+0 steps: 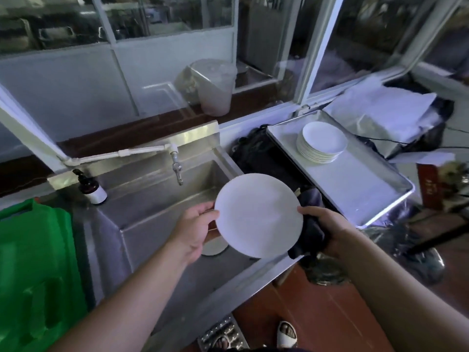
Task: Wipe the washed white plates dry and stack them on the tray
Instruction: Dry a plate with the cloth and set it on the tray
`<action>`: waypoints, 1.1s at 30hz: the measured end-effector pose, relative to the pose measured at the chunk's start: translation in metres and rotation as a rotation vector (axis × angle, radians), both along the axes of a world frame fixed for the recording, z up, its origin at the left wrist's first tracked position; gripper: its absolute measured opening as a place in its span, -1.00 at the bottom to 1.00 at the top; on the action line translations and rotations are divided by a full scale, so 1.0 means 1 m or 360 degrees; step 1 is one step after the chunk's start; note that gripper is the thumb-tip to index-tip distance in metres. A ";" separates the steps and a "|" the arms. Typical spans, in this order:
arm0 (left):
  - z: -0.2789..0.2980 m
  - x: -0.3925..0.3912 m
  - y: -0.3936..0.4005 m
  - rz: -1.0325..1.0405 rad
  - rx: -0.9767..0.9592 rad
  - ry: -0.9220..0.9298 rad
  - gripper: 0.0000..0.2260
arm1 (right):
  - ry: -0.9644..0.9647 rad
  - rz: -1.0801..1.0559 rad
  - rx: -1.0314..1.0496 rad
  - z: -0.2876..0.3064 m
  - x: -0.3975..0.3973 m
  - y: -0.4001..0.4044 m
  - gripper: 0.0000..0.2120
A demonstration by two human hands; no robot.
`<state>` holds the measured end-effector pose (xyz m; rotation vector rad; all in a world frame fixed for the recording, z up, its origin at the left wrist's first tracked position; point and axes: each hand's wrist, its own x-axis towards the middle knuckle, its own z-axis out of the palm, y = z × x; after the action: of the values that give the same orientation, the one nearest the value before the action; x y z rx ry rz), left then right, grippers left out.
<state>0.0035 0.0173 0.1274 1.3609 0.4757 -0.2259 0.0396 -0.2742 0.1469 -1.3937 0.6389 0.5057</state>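
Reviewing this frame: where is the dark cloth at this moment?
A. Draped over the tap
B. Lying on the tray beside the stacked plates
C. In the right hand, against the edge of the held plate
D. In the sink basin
C: the right hand grips the dark cloth against the right edge of the white plate, which the left hand holds over the sink.

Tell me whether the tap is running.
Off, apparently: no stream shows below the tap spout, over the sink.
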 end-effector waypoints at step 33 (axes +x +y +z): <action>0.011 0.067 -0.545 -0.1002 0.0079 0.0078 -0.78 | -0.0065 -0.1269 -0.0008 0.009 -0.136 -0.484 -0.88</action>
<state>0.0705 -0.5277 0.1383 1.5272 0.0780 -0.7673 -0.0964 -0.7584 0.1558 -1.0347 1.0843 -0.1607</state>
